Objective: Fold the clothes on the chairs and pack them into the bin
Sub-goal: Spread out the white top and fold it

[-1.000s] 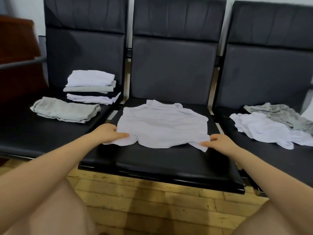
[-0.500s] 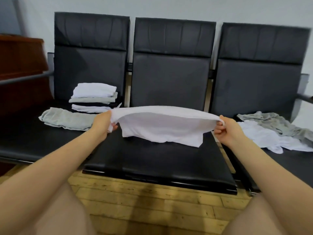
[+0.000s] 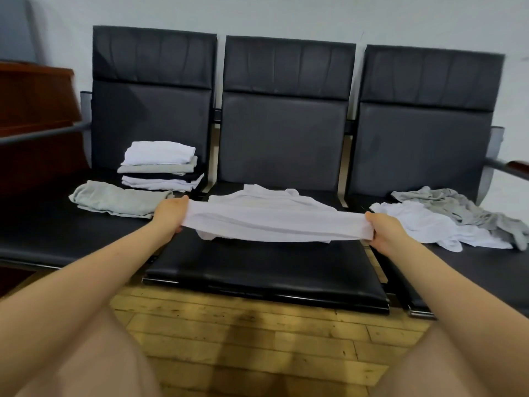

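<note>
My left hand (image 3: 171, 218) and right hand (image 3: 385, 232) each grip one end of the white shirt (image 3: 274, 217), its near edge lifted and stretched taut above the middle chair seat (image 3: 266, 270). Folded stack (image 3: 161, 166) on left seat; unfolded clothes (image 3: 446, 222) on right seat.

Folded stack (image 3: 160, 166) left, loose heap (image 3: 446, 222) right.

White shirt (image 3: 274, 222) stretched taut above the middle chair seat (image 3: 266, 270), far half resting there.
</note>
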Demonstrator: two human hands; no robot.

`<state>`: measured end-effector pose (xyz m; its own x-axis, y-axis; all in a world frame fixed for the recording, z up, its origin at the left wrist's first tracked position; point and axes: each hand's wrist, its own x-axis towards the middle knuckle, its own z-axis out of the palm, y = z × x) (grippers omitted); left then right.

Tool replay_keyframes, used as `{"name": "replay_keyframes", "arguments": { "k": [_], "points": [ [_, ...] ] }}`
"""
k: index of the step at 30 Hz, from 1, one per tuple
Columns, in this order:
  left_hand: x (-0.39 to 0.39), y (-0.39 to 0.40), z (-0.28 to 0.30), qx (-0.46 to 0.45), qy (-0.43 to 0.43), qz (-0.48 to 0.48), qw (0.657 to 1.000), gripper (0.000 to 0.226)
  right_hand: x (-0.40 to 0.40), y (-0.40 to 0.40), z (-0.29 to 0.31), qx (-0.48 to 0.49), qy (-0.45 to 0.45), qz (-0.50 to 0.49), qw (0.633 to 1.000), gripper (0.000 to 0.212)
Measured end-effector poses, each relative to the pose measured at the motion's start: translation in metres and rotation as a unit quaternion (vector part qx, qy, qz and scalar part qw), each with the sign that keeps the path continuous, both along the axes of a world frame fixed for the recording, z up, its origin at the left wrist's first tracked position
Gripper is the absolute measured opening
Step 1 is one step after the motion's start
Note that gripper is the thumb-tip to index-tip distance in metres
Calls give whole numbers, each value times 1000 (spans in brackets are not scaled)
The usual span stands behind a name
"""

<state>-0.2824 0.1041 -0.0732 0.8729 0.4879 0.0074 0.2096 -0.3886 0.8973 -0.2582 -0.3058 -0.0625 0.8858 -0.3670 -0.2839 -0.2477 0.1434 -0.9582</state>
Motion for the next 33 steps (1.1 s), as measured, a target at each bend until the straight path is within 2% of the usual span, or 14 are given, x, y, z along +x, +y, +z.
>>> {"name": "replay_keyframes", "arguments": {
  "k": [2,4,7,11,13,15,17,20,21,22,26,30,33],
  "points": [
    [0,-6,-2,91,7,-4,996,43,-2,8,2,62,-4,6,998,25],
    [-3,-10,-1,136,-4,-7,991,42,-5,13,3,59,-4,1,998,5],
    [-15,-6,1,165,-35,-18,986,43,-15,12,4,36,-12,24,999,18],
    [-40,4,7,173,-80,1,982,42,-35,-5,3,16,-16,69,997,17],
    [-55,7,8,159,-104,-9,982,38,-43,-18,1,26,0,122,992,17],
    [-66,9,6,121,-106,-64,985,32,-51,-33,-3,5,44,195,980,15],
    [-78,9,1,120,-36,-157,980,23,-59,-44,-12,-93,127,296,942,13],
    [-89,10,-14,230,127,-309,914,31,-67,-44,-25,-345,237,427,802,18],
    [-89,11,-18,261,161,-315,898,35,-65,-41,-26,-403,243,430,770,25],
    [-86,13,-22,285,170,-301,894,39,-62,-36,-26,-438,231,411,766,32],
    [-56,18,-29,321,141,-199,915,47,-32,-20,-24,-472,119,275,829,46],
    [-26,4,-34,332,123,-141,925,52,-7,-1,-40,-523,82,218,820,45],
    [-3,-15,-43,290,105,-116,944,52,15,19,-45,-540,69,209,812,39]
  ]
}}
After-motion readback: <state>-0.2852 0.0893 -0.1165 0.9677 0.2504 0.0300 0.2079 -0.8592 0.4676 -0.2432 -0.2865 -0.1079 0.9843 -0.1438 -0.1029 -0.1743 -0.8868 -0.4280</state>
